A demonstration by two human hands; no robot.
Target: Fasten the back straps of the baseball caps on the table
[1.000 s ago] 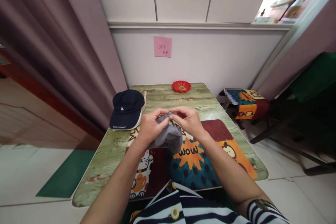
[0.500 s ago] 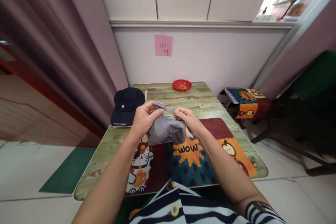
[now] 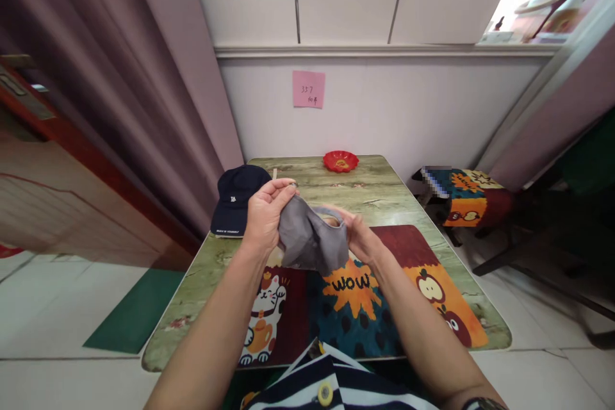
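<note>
Both hands are raised over the table with a grey cap (image 3: pixel 307 237) between them. Its back, with the arched opening, faces up and to the right, and its cloth is creased. My left hand (image 3: pixel 268 214) pinches the cap's upper left edge between thumb and fingers. At the right edge, beside the arched opening, my right hand (image 3: pixel 360 237) grips the cap; its fingers are partly hidden behind the cloth and slightly blurred. A navy blue cap (image 3: pixel 240 198) with a small white logo rests on the table left of my left hand.
The wood-patterned table (image 3: pixel 379 198) carries a colourful printed mat (image 3: pixel 403 246) under my hands. A red scalloped dish (image 3: pixel 341 161) stands at its far edge. Against the wall (image 3: pixel 408 102) hangs a pink note (image 3: pixel 308 90). A stool with a printed cover (image 3: pixel 468 195) stands to the right.
My right hand has moved from the strap at the top to the cap's right side. The cap has turned and its arched opening shows more. The view has shifted slightly.
</note>
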